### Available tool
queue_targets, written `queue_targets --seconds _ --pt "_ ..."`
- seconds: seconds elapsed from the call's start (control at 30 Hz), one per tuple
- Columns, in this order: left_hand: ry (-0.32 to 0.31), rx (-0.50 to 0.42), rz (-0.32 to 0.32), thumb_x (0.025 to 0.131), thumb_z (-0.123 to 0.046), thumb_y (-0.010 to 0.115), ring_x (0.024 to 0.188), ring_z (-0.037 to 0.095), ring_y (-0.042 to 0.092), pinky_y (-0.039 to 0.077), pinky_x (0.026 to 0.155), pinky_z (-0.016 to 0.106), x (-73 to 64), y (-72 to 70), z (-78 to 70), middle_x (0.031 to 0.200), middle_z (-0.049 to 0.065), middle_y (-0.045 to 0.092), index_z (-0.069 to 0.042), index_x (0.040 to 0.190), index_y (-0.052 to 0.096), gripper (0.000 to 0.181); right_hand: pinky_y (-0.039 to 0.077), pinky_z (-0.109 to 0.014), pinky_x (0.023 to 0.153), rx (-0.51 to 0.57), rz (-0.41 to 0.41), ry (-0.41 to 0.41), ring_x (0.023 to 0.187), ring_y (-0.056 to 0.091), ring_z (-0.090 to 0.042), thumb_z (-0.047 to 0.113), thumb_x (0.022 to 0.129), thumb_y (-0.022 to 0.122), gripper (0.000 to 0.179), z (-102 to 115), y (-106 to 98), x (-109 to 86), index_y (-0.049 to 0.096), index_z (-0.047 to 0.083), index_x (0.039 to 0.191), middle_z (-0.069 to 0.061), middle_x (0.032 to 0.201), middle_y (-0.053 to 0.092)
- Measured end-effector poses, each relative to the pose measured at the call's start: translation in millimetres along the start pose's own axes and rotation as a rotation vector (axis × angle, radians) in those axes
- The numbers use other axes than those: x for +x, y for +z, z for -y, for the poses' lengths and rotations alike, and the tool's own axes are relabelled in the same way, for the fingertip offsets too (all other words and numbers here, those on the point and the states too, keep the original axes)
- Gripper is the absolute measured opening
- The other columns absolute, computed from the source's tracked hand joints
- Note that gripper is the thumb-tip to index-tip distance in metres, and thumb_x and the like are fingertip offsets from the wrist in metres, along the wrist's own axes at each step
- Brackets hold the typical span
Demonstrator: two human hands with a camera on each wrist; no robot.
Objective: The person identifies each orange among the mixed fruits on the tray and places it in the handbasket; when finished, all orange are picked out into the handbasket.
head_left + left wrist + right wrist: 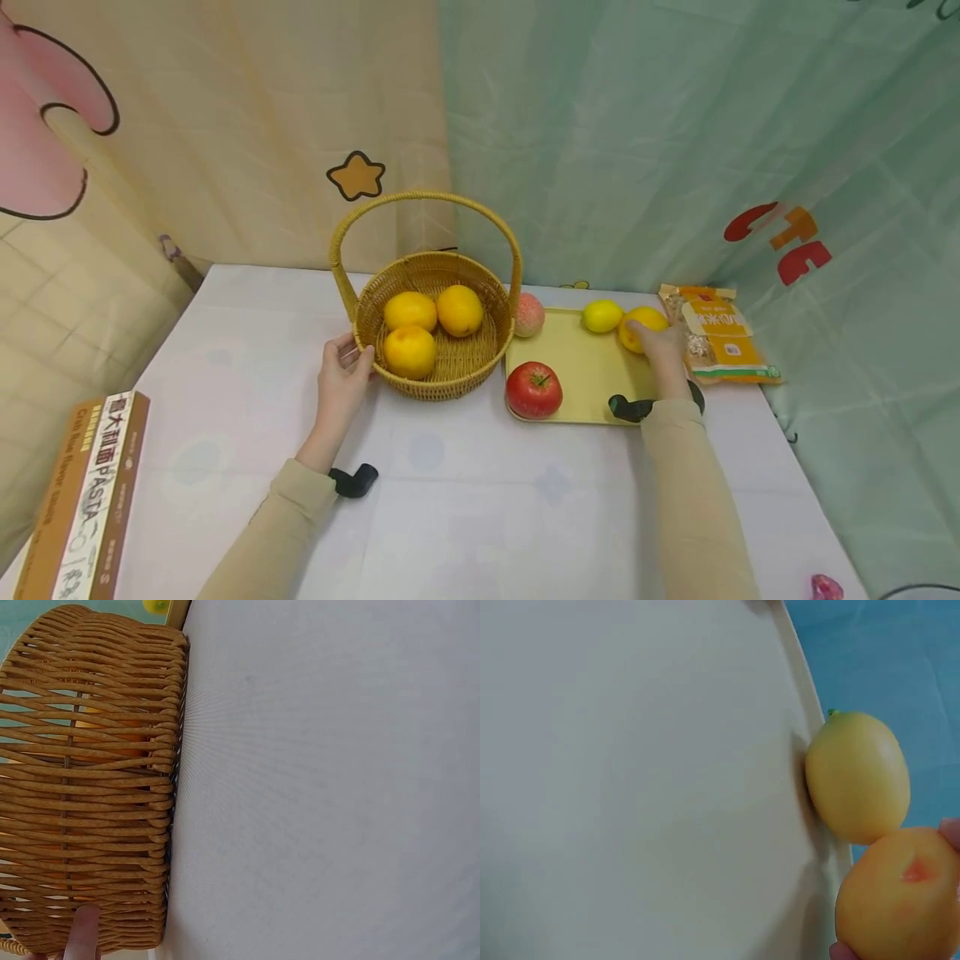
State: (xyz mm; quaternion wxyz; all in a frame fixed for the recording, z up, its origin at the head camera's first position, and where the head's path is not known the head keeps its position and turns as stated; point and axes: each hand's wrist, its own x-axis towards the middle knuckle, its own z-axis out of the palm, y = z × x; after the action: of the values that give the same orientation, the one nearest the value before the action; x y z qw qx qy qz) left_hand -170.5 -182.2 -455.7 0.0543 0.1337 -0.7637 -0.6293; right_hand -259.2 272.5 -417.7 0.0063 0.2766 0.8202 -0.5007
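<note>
A wicker basket (450, 387) with a tall hoop handle holds three round yellow-orange fruits (409, 352). My left hand (343, 379) grips the left side of its rim; in the left wrist view one fingertip (84, 926) presses the woven outer wall. Over the far right part of a pale yellow tray (585, 375), my right hand (660, 342) pinches another yellow-orange fruit (900, 892), which has a reddish dimple. Right beside that fruit is a lemon (602, 316) at the tray's far edge. A red apple (534, 390) sits at the tray's near left corner.
Between basket and tray shows a pink speckled fruit (529, 315). An orange food packet (720, 333) lies right of the tray. A pasta box (82, 500) is at the table's left edge, and a small pink wrapped item (827, 587) at near right. Curtains hang behind.
</note>
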Motion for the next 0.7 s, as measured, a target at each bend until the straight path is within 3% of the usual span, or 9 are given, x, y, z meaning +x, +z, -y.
queue_targets --seconds 0.2,0.33,0.5,0.7 --pt "0.005 0.001 0.004 0.103 -0.022 0.052 0.131 0.031 0.049 0.057 0.095 0.043 0.5 0.3 1.0 0.147 0.021 0.042 -0.001 0.146 0.03 0.053 0.026 -0.04 0.124 0.067 -0.047 -0.005 0.145 0.024 -0.032 0.042 0.09 0.064 0.097 12.8 -0.9 -14.9 0.001 0.008 0.157 -0.02 0.161 0.013" --pt "0.011 0.001 -0.002 0.102 -0.022 0.053 0.13 0.031 0.05 0.057 0.095 0.042 1.9 -0.1 1.5 0.146 0.021 0.043 -0.001 0.145 0.031 0.053 0.035 -0.041 0.12 0.072 -0.02 -0.069 0.141 0.032 -0.03 0.048 0.089 0.065 0.097 35.8 -1.4 -40.7 0.005 0.014 0.157 -0.017 0.16 0.02" --pt "0.013 0.006 -0.002 0.102 -0.023 0.053 0.129 0.031 0.05 0.056 0.095 0.044 2.9 -0.1 1.7 0.147 0.02 0.042 -0.001 0.145 0.031 0.053 0.04 -0.043 0.116 0.129 0.071 -0.198 0.141 0.033 -0.03 0.04 0.089 0.068 0.094 67.1 8.8 -83.4 0.009 0.013 0.157 -0.014 0.161 0.018" --pt "0.019 0.021 0.0 0.102 -0.022 0.052 0.131 0.031 0.048 0.055 0.098 0.046 2.4 -0.4 1.5 0.148 0.02 0.041 0.0 0.145 0.031 0.053 0.045 -0.045 0.105 0.106 0.182 -0.363 0.128 0.042 -0.035 0.033 0.087 0.073 0.09 78.7 34.6 -116.7 0.019 0.009 0.154 -0.016 0.157 0.027"
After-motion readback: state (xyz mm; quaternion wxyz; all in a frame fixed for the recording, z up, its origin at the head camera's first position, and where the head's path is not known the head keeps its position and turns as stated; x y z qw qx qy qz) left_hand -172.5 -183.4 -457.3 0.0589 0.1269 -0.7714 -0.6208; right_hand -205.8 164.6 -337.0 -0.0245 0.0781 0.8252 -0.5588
